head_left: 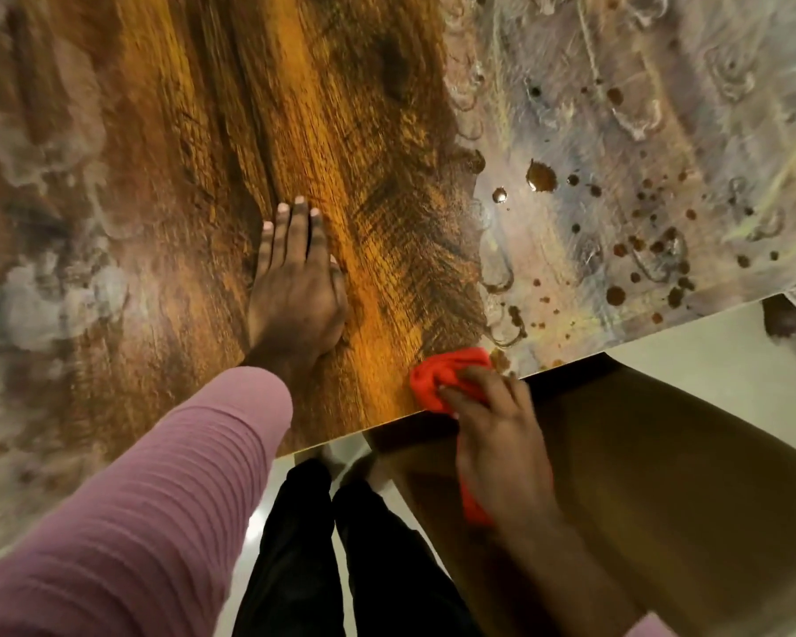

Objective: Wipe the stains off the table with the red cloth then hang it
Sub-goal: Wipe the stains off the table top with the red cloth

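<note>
The red cloth is bunched up at the near edge of the wooden table, and part of it hangs below the edge. My right hand grips the cloth from the near side, fingers curled over it. My left hand rests flat on the tabletop with straight fingers, to the left of the cloth. Brown stains and many small drops are scattered over the wet right part of the table, just beyond the cloth. Smeared brown rings lie right next to the cloth.
The table's near edge runs diagonally from lower left to upper right. Below it are a pale floor, my dark trouser legs and a brown surface on the right. A dark object sits by the far right edge.
</note>
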Available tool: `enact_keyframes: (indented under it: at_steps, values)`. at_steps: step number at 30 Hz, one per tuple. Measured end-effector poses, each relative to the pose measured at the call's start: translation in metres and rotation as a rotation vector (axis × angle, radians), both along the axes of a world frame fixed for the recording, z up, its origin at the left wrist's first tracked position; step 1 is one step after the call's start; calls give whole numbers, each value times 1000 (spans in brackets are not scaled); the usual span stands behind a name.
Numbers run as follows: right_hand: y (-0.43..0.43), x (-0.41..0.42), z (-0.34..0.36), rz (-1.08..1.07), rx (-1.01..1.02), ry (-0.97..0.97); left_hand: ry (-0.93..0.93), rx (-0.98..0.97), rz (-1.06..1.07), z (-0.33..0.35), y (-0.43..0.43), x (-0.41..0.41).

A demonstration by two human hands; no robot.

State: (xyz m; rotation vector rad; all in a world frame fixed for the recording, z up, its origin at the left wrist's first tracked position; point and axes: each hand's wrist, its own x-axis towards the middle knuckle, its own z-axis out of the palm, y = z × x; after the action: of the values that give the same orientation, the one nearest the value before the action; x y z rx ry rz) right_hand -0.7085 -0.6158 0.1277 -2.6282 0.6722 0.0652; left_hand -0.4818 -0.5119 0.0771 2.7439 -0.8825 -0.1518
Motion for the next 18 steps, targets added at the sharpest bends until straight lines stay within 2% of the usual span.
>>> enact_keyframes:
  at_steps: [4, 7, 11, 15, 18]
  values:
    - [-19, 45, -2, -140, 9, -33, -8, -13, 7, 0, -1, 0]
    - [6, 55, -2, -59, 25, -30, -6, -19, 9, 1, -1, -1]
    - [18, 16, 1, 101, 35, -26, -2, -16, 3, 0, -1, 0]
    - [-27, 0, 1, -51, -9, 13, 6, -9, 7, 2, 0, -4]
    - [-54, 32, 0, -205, -28, -2, 11, -22, -2, 6, 0, -5]
